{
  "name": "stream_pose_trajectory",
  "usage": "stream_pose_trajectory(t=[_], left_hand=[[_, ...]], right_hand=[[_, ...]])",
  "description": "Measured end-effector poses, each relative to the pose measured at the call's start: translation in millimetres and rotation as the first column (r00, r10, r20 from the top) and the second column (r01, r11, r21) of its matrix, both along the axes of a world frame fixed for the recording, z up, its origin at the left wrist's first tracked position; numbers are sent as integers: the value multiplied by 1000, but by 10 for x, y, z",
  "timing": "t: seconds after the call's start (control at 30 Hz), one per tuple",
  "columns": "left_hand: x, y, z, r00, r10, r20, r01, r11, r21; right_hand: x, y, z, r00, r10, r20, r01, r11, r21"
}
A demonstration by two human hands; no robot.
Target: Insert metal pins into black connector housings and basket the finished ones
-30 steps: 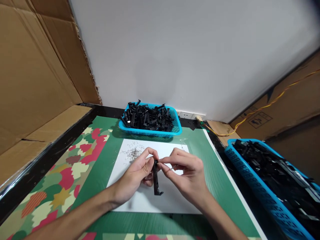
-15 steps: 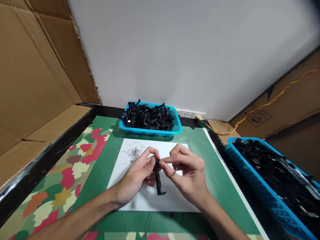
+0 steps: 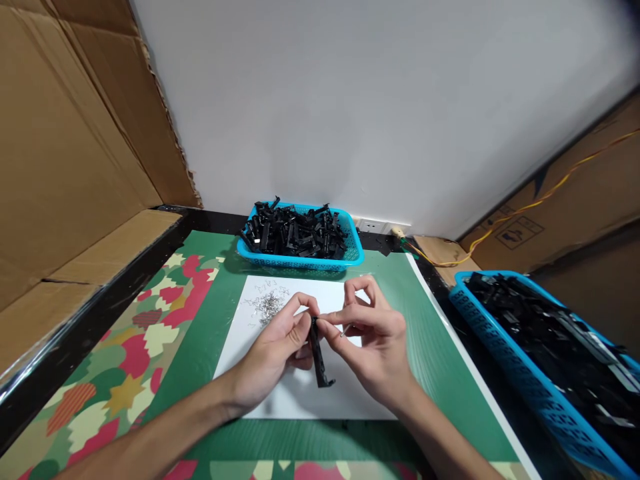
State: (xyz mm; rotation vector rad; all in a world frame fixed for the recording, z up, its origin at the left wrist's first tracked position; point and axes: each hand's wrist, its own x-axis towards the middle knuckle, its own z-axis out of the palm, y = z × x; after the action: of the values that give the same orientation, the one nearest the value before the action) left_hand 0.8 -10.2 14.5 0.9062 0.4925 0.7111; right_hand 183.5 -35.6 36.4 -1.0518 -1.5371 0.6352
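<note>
My left hand (image 3: 280,347) grips a narrow black plastic part (image 3: 319,363) near its upper end, between thumb and fingers. The part hangs down over a white sheet (image 3: 320,403) and has a small hook at its lower end. Thumb and index finger of my right hand (image 3: 377,337) pinch together at the part's upper end; whatever lies between those tips is too small to make out. A thin, shiny metal wire piece (image 3: 346,330) sits within the curl of my right fingers. On the sheet, left of the hands, lies a pile of tiny bent metal wire pieces (image 3: 269,307).
A blue basket (image 3: 300,261) heaped with black plastic parts (image 3: 295,233) stands behind the sheet. To the right is a second blue basket (image 3: 540,400) of black parts. Cardboard (image 3: 75,133) flanks the left side, and a yellow cable (image 3: 473,250) runs to a wall socket (image 3: 373,227).
The middle and outer fingers of my right hand have lifted, and the metal wire piece among them has shifted its angle. The black part's lower end has swung slightly right.
</note>
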Motion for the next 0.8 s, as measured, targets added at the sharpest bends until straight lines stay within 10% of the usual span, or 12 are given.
stream_pose_trajectory(t=[0.8], left_hand=[[38, 43, -39, 996, 89, -30, -88, 996, 32]], right_hand=[[55, 5, -17, 964, 77, 255, -127, 974, 185]])
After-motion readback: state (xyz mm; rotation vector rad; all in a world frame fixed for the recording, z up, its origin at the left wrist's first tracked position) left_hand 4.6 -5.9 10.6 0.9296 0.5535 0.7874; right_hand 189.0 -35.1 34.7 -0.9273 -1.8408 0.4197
